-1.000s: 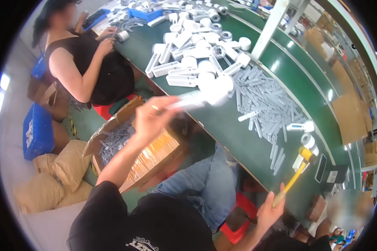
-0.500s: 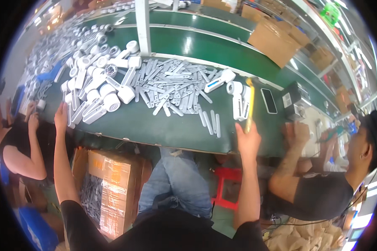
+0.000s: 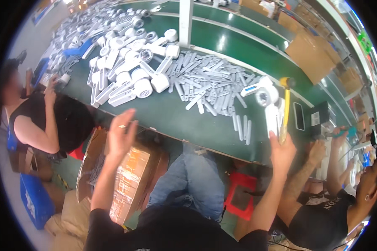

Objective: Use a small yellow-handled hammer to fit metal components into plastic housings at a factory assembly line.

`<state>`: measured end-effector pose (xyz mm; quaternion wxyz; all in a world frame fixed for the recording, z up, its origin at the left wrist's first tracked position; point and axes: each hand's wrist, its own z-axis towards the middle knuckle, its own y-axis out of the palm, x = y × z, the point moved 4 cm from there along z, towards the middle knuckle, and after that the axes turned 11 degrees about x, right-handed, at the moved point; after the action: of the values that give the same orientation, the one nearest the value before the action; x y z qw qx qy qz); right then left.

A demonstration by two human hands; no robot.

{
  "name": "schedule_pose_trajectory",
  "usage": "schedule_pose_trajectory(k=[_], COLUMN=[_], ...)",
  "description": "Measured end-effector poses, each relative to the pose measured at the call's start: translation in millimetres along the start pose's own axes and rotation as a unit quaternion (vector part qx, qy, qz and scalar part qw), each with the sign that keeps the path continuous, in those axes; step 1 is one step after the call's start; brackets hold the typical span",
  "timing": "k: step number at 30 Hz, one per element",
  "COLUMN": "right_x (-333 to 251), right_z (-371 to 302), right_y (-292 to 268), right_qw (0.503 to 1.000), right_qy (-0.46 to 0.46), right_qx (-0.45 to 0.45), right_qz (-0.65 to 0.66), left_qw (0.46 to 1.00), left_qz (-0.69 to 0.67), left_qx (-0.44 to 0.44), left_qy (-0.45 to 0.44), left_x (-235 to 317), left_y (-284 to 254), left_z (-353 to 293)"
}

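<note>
Right of the strips (image 3: 213, 85): our right grip (image 3: 282, 150) is clenched round the low end of the mallet (image 3: 286, 104), its head uppermost.
Left grip (image 3: 120, 138): released, holding nothing, fingers apart, left of the strips and nearer us, short of the tabletop (image 3: 176, 119).
Mallet feel: we judge it stiff and easily lifted, weighted toward the head; low on the handle seems the place to hold.
White parts (image 3: 140, 75): heaped left of the strips; probably light, hard and rather slippery, best taken by the long stem.
Loose part (image 3: 272, 119): right of the strips, just beside the mallet; whether our fingers touch it, we cannot tell.
Since earlier: our left grip carried a white part, then reached the heap's near edge; now it is back, bare.
</note>
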<state>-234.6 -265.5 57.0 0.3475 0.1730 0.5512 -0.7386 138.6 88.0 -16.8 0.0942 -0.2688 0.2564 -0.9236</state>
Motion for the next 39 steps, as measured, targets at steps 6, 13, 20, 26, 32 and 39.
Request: schedule_pose_trajectory(k=[6, 13, 20, 26, 32, 39], right_x=[-27.8, -43.1, -36.0, -55.1, -38.9, -27.3], right_z=[-74.5, -68.6, -108.9, -127.5, -127.7, -80.2], right_y=[73.3, 77.9, 52.2, 64.1, 50.6, 73.6], right_qw=[0.965, 0.949, 0.883, 0.857, 0.884, 0.892], right_qy=[-0.094, -0.154, 0.155, 0.193, 0.131, 0.178], right_qx=[-0.221, -0.247, -0.209, -0.194, -0.182, -0.225], right_qz=[0.105, 0.117, 0.392, 0.437, 0.411, 0.349], left_qw=[0.986, 0.982, 0.781, 0.689, 0.783, 0.970], left_qz=[-0.113, -0.004, -0.456, -0.529, -0.430, -0.175], left_qx=[-0.107, -0.187, -0.226, -0.242, -0.298, -0.110], left_qy=[-0.067, -0.034, -0.361, -0.432, -0.337, 0.131], left_x=[61.2, 61.0, 144.4, 185.7, 191.8, 156.0], left_y=[112.9, 155.5, 105.8, 95.8, 95.8, 112.6], left_z=[56.4, 82.0, 27.6, -19.4, -22.2, 34.8])
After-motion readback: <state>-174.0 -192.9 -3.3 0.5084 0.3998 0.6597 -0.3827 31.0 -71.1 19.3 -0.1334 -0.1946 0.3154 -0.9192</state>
